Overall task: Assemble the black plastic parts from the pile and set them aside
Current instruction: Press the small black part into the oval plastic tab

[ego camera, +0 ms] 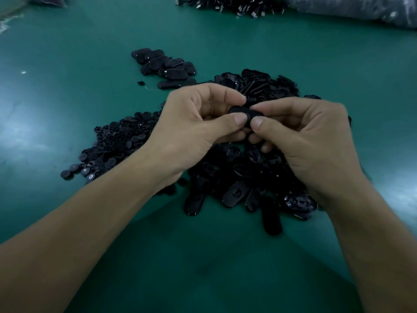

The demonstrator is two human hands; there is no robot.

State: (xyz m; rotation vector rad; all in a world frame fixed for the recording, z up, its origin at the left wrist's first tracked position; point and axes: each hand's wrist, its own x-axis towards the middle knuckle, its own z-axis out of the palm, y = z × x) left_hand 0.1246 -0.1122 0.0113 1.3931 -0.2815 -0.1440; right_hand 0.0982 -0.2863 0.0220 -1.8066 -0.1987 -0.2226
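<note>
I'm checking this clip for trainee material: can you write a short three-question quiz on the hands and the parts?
1. True or false: the left hand and the right hand both pinch the same oval black part.
2. The heap of small round pieces lies: A) to the person's left, B) to the person's right, C) at the table's far edge.
3. Fill in: the table surface is ___.

Key: 1 true; 2 A; 3 green.
</note>
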